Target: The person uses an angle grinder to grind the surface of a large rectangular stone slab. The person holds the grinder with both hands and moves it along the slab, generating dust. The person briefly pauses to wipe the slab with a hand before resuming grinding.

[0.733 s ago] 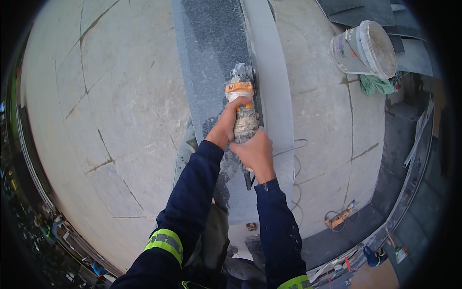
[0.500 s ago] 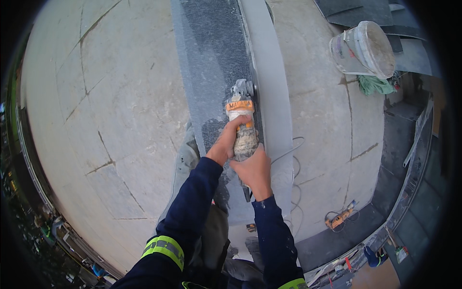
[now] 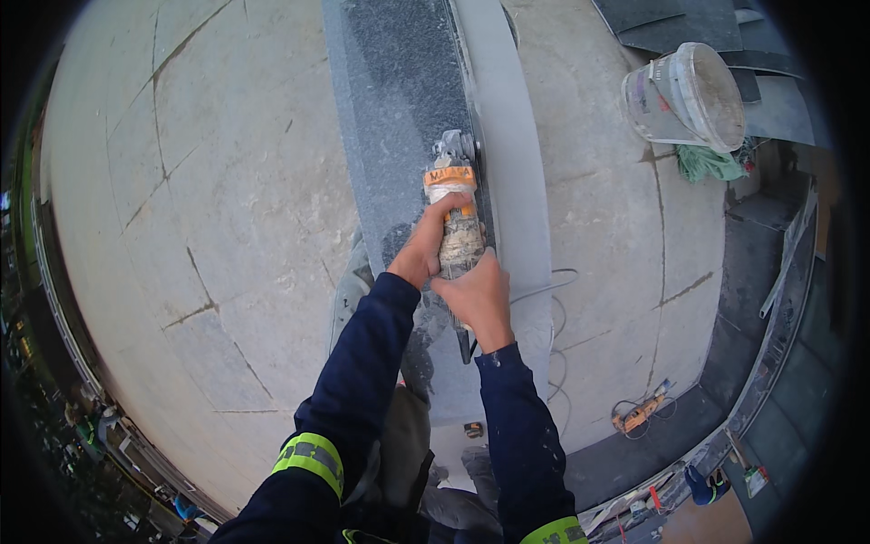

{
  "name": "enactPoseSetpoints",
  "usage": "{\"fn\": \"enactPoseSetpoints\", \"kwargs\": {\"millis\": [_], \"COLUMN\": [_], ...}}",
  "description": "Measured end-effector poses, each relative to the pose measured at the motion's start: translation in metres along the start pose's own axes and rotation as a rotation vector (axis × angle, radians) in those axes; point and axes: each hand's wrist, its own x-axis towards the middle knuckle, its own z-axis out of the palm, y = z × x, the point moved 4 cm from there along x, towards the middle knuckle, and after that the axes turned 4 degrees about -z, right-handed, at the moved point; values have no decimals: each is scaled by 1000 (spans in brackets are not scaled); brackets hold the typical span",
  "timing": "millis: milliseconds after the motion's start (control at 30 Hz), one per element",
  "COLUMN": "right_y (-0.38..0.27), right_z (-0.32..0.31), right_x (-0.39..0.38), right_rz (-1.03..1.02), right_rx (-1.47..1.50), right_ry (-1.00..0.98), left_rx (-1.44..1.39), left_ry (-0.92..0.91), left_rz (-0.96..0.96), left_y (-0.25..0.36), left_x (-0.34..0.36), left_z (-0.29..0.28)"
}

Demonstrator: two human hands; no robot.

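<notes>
While both hands clasp it, the dust-coated handheld power cutter with an orange band (image 3: 456, 213) rests on the long dark grey speckled granite slab (image 3: 399, 118), close to the slab's right edge. Left hand (image 3: 422, 247) wraps the tool's body from the left, fingers curled shut around it. Right hand (image 3: 476, 295), just behind the left, grips the rear handle, knuckles up. Both forearms, in dark blue sleeves, reach forward side by side. Right of the slab runs a pale grey strip (image 3: 512, 145); farther right stands a tilted white plastic bucket (image 3: 686, 95) beside a green cloth (image 3: 707, 164).
</notes>
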Motion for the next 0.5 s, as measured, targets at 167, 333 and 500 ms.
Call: {"fn": "enactPoseSetpoints", "kwargs": {"millis": [167, 333, 500], "right_y": [11, 23, 22], "right_z": [2, 4, 2], "right_x": [-17, -34, -30], "right_rz": [10, 43, 5], "right_rx": [-25, -24, -3], "right_ry": [-10, -8, 7], "left_rx": [-11, 5, -12], "left_ry": [-14, -1, -38], "left_rz": [-2, -1, -15], "left_y": [-22, -42, -34], "left_x": [-6, -12, -13], "left_z": [-10, -16, -9]}}
